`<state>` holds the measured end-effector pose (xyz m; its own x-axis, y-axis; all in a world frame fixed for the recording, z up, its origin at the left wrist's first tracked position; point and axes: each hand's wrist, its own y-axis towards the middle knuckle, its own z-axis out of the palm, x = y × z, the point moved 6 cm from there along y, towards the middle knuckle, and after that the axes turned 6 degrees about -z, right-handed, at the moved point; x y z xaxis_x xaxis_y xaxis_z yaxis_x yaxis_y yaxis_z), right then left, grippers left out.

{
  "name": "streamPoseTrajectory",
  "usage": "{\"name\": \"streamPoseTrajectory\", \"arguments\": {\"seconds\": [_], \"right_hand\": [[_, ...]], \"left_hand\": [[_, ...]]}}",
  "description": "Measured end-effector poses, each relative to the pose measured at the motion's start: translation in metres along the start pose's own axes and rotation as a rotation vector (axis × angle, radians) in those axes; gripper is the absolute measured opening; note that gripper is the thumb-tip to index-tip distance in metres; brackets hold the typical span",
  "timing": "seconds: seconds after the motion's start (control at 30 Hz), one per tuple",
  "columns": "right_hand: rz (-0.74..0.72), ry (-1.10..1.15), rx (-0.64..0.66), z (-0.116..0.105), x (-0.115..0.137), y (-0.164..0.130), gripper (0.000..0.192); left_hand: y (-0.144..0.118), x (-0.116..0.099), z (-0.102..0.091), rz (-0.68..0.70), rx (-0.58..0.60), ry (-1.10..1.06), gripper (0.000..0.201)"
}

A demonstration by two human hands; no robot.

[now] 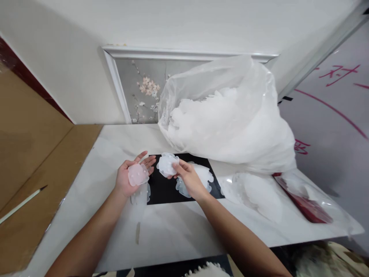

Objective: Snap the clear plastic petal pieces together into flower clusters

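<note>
My left hand (123, 177) is palm up with its fingers spread. It holds a translucent, wavy-edged plastic piece (138, 175) with small raised dots, which lies across the palm. Between the thumb and fingers of my right hand (187, 175) is a stack of similar whitish pieces (166, 164), close to the left fingertips. Below both hands lies a black mat (161, 194). More translucent pieces (203, 175) are piled on it, partly hidden by my right hand. Another small pile (140, 195) sits at the mat's left edge, beneath my left wrist.
A large clear bag (230, 127) full of white pieces stands behind the mat. To the right are a flatter bagged pile (256, 194) and a red item in plastic (307, 204). At left, a pen-like stick (23, 204) lies on cardboard (57, 165). A whiteboard (331, 115) stands at right.
</note>
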<state>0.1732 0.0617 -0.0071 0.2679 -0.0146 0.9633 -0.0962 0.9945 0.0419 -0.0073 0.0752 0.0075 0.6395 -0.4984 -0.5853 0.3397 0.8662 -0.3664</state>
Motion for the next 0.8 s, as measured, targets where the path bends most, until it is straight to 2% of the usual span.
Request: {"name": "streamPoseTrajectory", "arguments": {"seconds": [0.13, 0.23, 0.37, 0.5, 0.6, 0.67, 0.7, 0.8], "right_hand": [[-0.130, -0.071, -0.066, -0.006, 0.009, -0.005, 0.011], [-0.253, -0.236, -0.055, -0.005, 0.021, -0.014, 0.014], [-0.430, -0.531, 0.091, 0.012, 0.032, -0.027, 0.025], [-0.543, -0.773, 0.299, 0.039, 0.021, -0.032, 0.035], [-0.575, -0.771, 0.342, 0.051, 0.015, -0.032, 0.023], [-0.543, -0.629, 0.260, 0.049, 0.016, -0.030, 0.012], [-0.479, -0.521, 0.205, 0.046, 0.016, -0.028, 0.010], [-0.098, -0.155, 0.055, 0.034, 0.002, -0.021, 0.024]], "left_hand": [[-0.003, 0.009, 0.008, 0.011, 0.072, -0.025, 0.050], [-0.007, 0.014, 0.015, 0.019, 0.115, -0.031, 0.062], [-0.010, 0.015, 0.021, 0.029, 0.159, -0.023, 0.070], [-0.014, 0.018, 0.026, 0.028, 0.160, 0.003, 0.075], [-0.013, 0.025, 0.028, -0.018, 0.170, 0.036, 0.075], [-0.009, 0.027, 0.024, -0.053, 0.142, 0.143, 0.073], [-0.006, 0.023, 0.019, -0.025, 0.094, 0.234, 0.069], [0.001, -0.003, -0.003, 0.199, -0.111, 0.646, 0.046]]}}
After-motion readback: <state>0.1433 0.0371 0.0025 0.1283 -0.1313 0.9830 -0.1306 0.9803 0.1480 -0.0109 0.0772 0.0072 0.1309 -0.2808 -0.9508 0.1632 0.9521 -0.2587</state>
